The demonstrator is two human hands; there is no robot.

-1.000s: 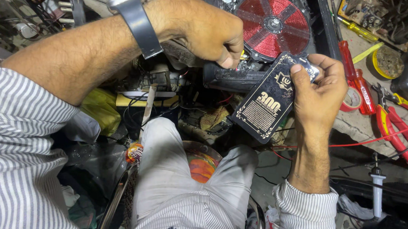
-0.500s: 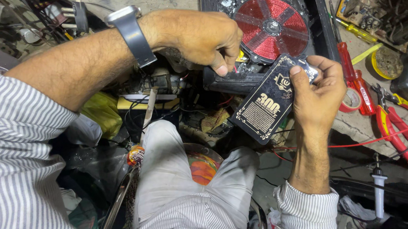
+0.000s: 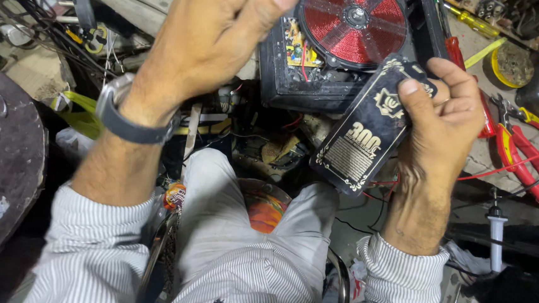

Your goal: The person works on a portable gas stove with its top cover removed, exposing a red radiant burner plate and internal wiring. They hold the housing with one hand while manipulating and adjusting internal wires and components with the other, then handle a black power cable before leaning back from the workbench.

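the opened appliance [image 3: 346, 46] fills the upper middle of the frame, a dark housing with a round red coil [image 3: 353, 24] on top and a green circuit board [image 3: 297, 46] showing at its left edge. below it, in the centre right, the right hand [image 3: 438, 128] holds a flat black box [image 3: 371, 130] with gold ornament, thumb pressed on its upper face and fingers curled behind the upper right edge. the box looks light and stiff, likely thin card with a smooth printed skin, so it could slip or dent if squeezed hard; gripping by the long edges near the middle seems the safest hold. its long axis runs diagonally, the top end pointing to the upper right and the bottom end to the lower left, printed face toward the camera.

the left hand [image 3: 218, 31] is raised in the upper centre left, empty, fingers loosely bent, well apart from the box, a dark watch [image 3: 126, 119] on the wrist. red pliers [image 3: 522, 150] lie at the right edge.
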